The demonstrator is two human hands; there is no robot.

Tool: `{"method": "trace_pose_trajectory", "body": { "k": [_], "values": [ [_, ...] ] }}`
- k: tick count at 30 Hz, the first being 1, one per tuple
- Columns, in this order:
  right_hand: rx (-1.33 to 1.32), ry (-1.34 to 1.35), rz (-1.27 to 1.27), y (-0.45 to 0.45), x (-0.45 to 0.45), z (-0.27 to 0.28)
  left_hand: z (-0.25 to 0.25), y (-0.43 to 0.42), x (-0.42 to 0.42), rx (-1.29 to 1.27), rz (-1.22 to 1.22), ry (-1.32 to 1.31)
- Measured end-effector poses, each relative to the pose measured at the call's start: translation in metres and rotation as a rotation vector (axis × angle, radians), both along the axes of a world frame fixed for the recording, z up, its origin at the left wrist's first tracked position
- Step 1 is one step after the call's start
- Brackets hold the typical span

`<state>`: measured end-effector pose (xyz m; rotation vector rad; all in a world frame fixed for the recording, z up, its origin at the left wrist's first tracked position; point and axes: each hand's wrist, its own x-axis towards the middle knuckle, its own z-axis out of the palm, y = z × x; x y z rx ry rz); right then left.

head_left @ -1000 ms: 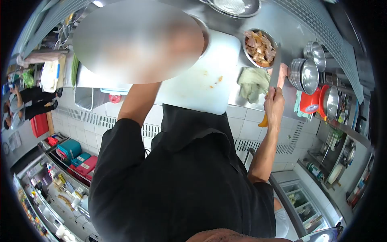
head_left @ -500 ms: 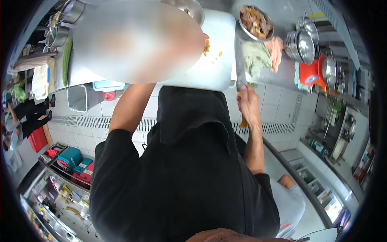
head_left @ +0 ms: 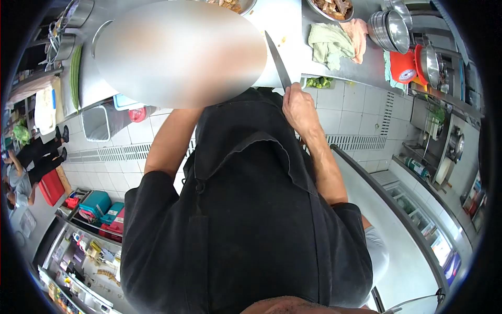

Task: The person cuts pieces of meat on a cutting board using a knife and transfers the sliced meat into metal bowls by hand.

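Note:
My right hand (head_left: pixel 300 109) is closed round the handle of a long knife (head_left: pixel 278 60), whose blade points up over the right part of the white cutting board (head_left: pixel 287 26). Small brown scraps lie on the board near the blade. A large blurred oval covers my left hand and the board's left part; only the forearm below it shows. Behind the board, a metal bowl of brown pieces (head_left: pixel 230 5) is partly hidden by the blur. Another metal bowl with meat pieces (head_left: pixel 332 8) stands to the right, above a green cloth (head_left: pixel 330 44) and a pink cloth (head_left: pixel 356 39).
At the right are stacked metal bowls (head_left: pixel 388 31) and a red scale (head_left: pixel 402 67). A long green vegetable (head_left: pixel 76 78) lies on the left counter. A clear bin (head_left: pixel 99 124) stands below. Another person (head_left: pixel 21 175) is at the far left; someone in grey is partly visible behind me.
My right hand has moved left with the knife, from beside the cloths to the board's right part. The view has shifted, so the counter sits higher in the frame.

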<state>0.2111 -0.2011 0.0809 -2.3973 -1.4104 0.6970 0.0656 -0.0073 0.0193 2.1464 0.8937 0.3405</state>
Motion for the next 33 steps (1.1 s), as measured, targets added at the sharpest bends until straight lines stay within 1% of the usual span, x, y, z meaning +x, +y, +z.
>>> {"method": "trace_pose_trajectory", "body": {
  "k": [1,4,5,8,9,12,16,18,20,23,25,28,30,32,33],
  "values": [
    [-0.001,-0.018,0.008,-0.002,0.000,-0.004,-0.001,-0.008,0.007,0.038,-0.013,-0.040],
    [-0.028,0.011,-0.035,-0.001,-0.003,-0.017,0.005,-0.031,0.018,-0.271,0.069,-0.092],
    [-0.012,0.016,-0.059,-0.002,-0.005,-0.017,0.009,-0.034,0.018,-0.231,0.097,-0.107],
    [0.007,0.033,-0.103,0.006,-0.012,-0.001,-0.008,-0.020,0.015,0.063,0.055,-0.249],
    [-0.008,0.043,-0.099,0.008,-0.014,0.000,-0.002,-0.016,0.016,0.097,0.029,-0.217],
    [-0.029,0.030,-0.027,0.002,-0.016,-0.008,-0.012,-0.008,0.023,0.239,-0.116,-0.237],
    [-0.087,-0.070,0.084,0.002,-0.019,-0.005,-0.018,-0.007,0.029,0.304,-0.177,-0.141],
    [-0.119,-0.074,0.136,0.004,-0.022,-0.029,-0.021,-0.008,0.028,0.323,-0.183,-0.138],
    [-0.147,-0.061,0.137,0.008,-0.019,-0.037,-0.021,-0.008,0.029,0.311,-0.180,-0.126],
    [-0.183,-0.016,0.077,0.011,-0.015,-0.024,-0.022,-0.008,0.026,0.310,-0.183,-0.112],
    [-0.201,-0.013,0.057,0.015,-0.010,-0.002,-0.022,-0.008,0.028,0.318,-0.174,-0.139],
    [-0.072,-0.080,0.073,0.006,-0.002,0.005,-0.018,-0.009,0.030,0.329,-0.152,-0.201],
    [-0.133,-0.059,0.073,0.006,-0.001,0.014,-0.014,-0.012,0.033,0.326,-0.151,-0.214],
    [-0.223,-0.025,0.086,0.010,-0.003,0.021,-0.014,-0.011,0.034,0.326,-0.183,-0.161],
    [-0.206,-0.023,0.096,0.011,-0.004,0.005,-0.015,-0.010,0.034,0.326,-0.199,-0.133]
  ]
}}
